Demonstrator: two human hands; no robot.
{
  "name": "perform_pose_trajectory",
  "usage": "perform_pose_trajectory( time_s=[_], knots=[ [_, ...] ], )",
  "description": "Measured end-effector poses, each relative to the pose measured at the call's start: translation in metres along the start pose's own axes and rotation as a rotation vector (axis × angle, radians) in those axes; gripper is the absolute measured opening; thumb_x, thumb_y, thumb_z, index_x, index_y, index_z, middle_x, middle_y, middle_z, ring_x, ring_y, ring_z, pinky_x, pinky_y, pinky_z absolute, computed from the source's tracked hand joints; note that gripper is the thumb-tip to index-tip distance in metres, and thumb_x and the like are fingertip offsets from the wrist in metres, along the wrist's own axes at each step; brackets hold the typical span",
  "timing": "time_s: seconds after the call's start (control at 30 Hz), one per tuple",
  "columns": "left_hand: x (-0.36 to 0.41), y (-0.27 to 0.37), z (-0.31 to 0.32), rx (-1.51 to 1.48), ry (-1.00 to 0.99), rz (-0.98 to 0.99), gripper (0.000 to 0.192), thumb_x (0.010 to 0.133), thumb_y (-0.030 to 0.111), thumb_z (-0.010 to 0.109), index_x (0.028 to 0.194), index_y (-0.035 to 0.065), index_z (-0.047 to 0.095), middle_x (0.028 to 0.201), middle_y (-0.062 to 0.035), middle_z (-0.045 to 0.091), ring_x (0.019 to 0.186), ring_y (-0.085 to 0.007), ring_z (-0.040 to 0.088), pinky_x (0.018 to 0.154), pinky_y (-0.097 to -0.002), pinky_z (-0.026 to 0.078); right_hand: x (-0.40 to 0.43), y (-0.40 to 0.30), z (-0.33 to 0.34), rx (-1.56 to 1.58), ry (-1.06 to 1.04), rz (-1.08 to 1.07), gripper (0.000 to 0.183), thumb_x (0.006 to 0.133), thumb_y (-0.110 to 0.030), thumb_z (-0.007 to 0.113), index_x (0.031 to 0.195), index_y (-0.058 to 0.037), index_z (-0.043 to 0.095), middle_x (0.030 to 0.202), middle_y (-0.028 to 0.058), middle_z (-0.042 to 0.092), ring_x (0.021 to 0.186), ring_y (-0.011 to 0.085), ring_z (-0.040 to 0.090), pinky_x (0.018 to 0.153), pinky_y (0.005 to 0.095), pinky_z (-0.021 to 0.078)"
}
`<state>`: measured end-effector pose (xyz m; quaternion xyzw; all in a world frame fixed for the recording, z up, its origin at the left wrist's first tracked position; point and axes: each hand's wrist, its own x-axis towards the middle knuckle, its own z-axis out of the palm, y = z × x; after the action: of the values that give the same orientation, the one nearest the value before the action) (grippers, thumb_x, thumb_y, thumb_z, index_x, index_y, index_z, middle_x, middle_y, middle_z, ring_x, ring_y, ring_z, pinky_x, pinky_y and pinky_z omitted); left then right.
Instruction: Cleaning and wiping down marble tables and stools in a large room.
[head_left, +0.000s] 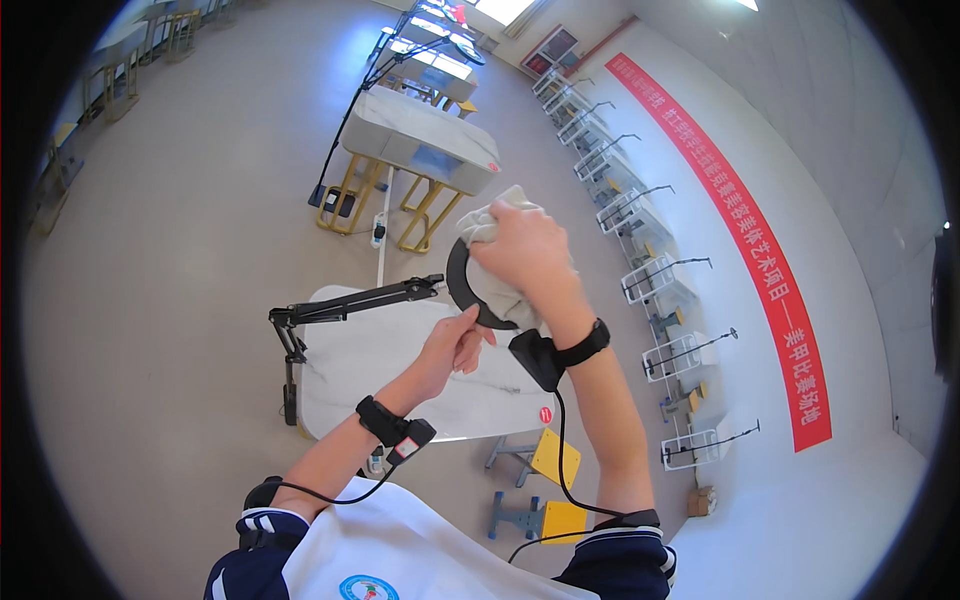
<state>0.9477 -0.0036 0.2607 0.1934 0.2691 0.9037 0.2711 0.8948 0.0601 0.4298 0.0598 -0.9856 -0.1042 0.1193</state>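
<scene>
A black ring-shaped lamp head (458, 279) stands above the white marble-patterned table (420, 390), at the end of a black jointed lamp arm (352, 303) fixed at the table's left side. My left hand (447, 346) pinches the ring's lower rim between thumb and fingers. Bunched in my right hand (529, 251) is a pale grey cloth (511, 201), pressed against the ring and covering much of its right part and centre. Whether the cloth reaches behind the ring cannot be seen. Both wrists wear black straps with small cabled boxes.
Two yellow-topped stools (559, 457) stand by the table's near right edge. Ahead is another marble-patterned table (427, 135) with gold legs and a black floor-standing lamp (337, 135). A power strip (379, 229) lies on the floor. Several white tables with lamps line the right wall.
</scene>
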Motion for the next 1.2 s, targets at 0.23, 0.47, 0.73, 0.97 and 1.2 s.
perform_pose_trajectory(
  time_s=[0.23, 0.47, 0.73, 0.97, 1.2],
  knots=[
    [-0.012, 0.006, 0.005, -0.004, 0.028, -0.158, 0.052, 0.096, 0.043, 0.034, 0.076, 0.0001, 0.055, 0.043, 0.006, 0.023, 0.037, -0.0057, 0.024, 0.038, -0.0223, 0.024, 0.025, 0.066, 0.004, 0.826, 0.208, 0.172, 0.034, 0.07, -0.025, 0.061, 0.097, -0.0048, 0.061, 0.09, 0.0142, 0.064, 0.082, 0.0265, 0.064, 0.07, 0.0352, 0.0507],
    [-0.008, 0.005, 0.005, 0.018, 0.034, -0.114, 0.051, 0.096, 0.045, 0.035, 0.078, 0.0007, 0.054, 0.042, 0.0064, 0.024, 0.036, -0.0054, 0.024, 0.038, -0.0222, 0.024, -0.025, 0.124, 0.047, 2.063, 0.502, 0.447, 0.04, 0.079, -0.026, 0.055, 0.11, -0.0006, 0.055, 0.095, 0.0122, 0.063, 0.086, 0.025, 0.063, 0.075, 0.0362, 0.0527],
    [-0.012, 0.002, 0.005, 0.026, 0.03, -0.122, 0.049, 0.096, 0.042, 0.036, 0.076, 0.0016, 0.054, 0.04, 0.0045, 0.03, 0.036, -0.0064, 0.027, 0.039, -0.0234, 0.027, -0.056, 0.102, 0.163, 2.567, 0.483, 0.043, 0.03, 0.086, -0.022, 0.05, 0.108, -0.0027, 0.055, 0.101, 0.0135, 0.061, 0.09, 0.0248, 0.062, 0.078, 0.0347, 0.0507],
    [-0.009, -0.005, 0.0, 0.102, 0.149, -0.012, 0.048, 0.095, 0.043, 0.038, 0.07, 0.0044, 0.052, 0.041, 0.0045, 0.031, 0.036, -0.0069, 0.027, 0.039, -0.0232, 0.025, -0.078, 0.04, 0.157, 1.546, 0.582, 0.151, 0.025, 0.086, -0.017, 0.051, 0.105, -0.0019, 0.055, 0.097, 0.011, 0.061, 0.088, 0.023, 0.061, 0.077, 0.031, 0.0489],
    [-0.004, 0.008, 0.003, 0.199, 0.136, -0.008, 0.048, 0.095, 0.044, 0.038, 0.069, 0.0062, 0.05, 0.042, 0.0054, 0.03, 0.037, -0.0056, 0.025, 0.04, -0.0218, 0.023, -0.116, 0.021, 0.143, 1.453, 0.302, 0.342, 0.033, 0.088, -0.017, 0.054, 0.115, 0.0002, 0.046, 0.11, 0.0066, 0.054, 0.095, 0.0152, 0.052, 0.082, 0.0292, 0.0431]
  ],
)
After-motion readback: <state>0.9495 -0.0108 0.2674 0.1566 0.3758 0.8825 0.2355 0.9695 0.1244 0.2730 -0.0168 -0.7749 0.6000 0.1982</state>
